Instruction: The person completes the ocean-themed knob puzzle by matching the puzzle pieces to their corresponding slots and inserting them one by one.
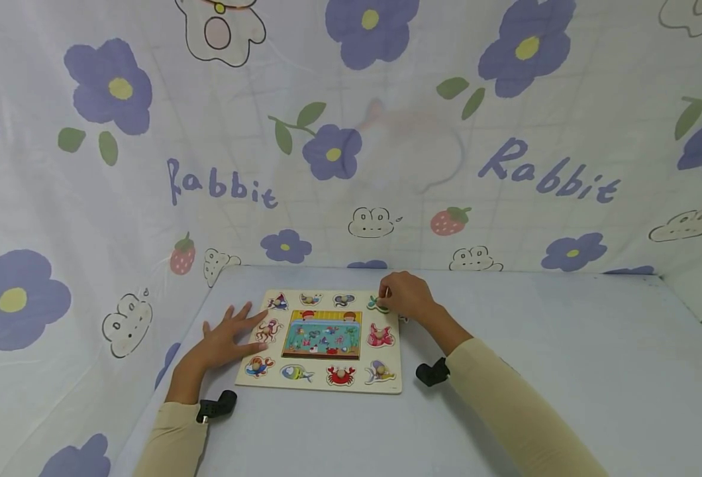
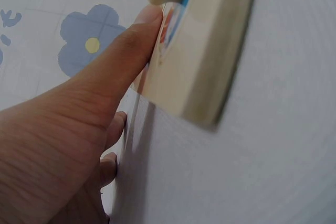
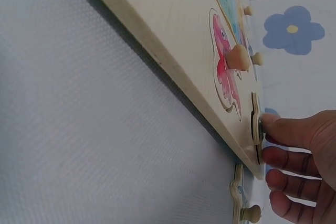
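A wooden peg puzzle board [image 1: 321, 380] with sea-animal pieces lies flat on the table. At its far right corner my right hand [image 1: 407, 296] pinches a green puzzle piece [image 1: 374, 305], which sits slightly raised and tilted over its slot in the right wrist view. The knob is hidden behind the fingertips. My left hand [image 1: 224, 341] spreads over the board's left edge, fingers straight, its thumb [image 2: 123, 45] resting on the board beside a knobbed piece. Near the right hand is the pink piece [image 3: 226, 72] with its wooden knob, seated in the board.
A loose knobbed piece [image 3: 238, 195] lies on the table just off the board's right edge. Around the printed aquarium picture [image 1: 322, 334] sit several other pieces, among them a red crab [image 1: 341, 375]. A patterned curtain [image 1: 387, 165] hangs behind the table [image 1: 565, 371].
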`<state>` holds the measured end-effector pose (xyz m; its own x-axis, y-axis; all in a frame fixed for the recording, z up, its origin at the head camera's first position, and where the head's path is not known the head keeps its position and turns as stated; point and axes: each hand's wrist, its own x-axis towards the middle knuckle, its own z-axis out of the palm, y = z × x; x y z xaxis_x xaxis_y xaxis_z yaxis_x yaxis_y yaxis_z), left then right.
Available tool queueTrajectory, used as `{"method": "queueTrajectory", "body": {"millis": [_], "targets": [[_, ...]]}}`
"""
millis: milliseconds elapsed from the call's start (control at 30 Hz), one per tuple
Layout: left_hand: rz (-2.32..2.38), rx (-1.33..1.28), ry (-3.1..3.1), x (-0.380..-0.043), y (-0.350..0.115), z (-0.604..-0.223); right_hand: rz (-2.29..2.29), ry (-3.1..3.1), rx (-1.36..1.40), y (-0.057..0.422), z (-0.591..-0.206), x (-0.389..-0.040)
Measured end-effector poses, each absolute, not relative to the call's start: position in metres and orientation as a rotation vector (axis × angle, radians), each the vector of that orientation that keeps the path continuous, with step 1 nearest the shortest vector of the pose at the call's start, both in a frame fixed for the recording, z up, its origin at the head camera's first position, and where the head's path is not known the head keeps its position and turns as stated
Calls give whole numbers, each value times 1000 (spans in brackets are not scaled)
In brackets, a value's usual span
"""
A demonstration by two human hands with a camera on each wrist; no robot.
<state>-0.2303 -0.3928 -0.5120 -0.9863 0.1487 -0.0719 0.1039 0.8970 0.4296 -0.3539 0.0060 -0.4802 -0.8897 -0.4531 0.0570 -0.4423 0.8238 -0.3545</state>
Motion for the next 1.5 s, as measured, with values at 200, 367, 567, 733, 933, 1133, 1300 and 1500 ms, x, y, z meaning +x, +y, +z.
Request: {"method": "queueTrajectory", "body": {"millis": [200,367,567,733,933,1133,1300,1500], "targets": [[658,188,2956,-231,-392,-512,-556,2967,-729,5,-479,-352],[658,188,2952,-231,-392,-512,-553,2961,-740,5,-479,-351],[663,186,2947,-230,-393,-513,-532,2958,-749,4,-479,-350],[650,182,2958,-230,-395,-513,-545,2957,-729,4,-479,-350],[646,186,2963,-232,-397,-513,-582,2975,-707,4,-484,-350],[652,179,2962,-231,-398,-512,-601,2996,-723,2,-486,-349],[672,173,2959,-230,-397,-514,-587,2964,-745,5,-479,-346],[680,190,2954,-230,-394,-514,-649,2974,-738,23,-469,-344]]}}
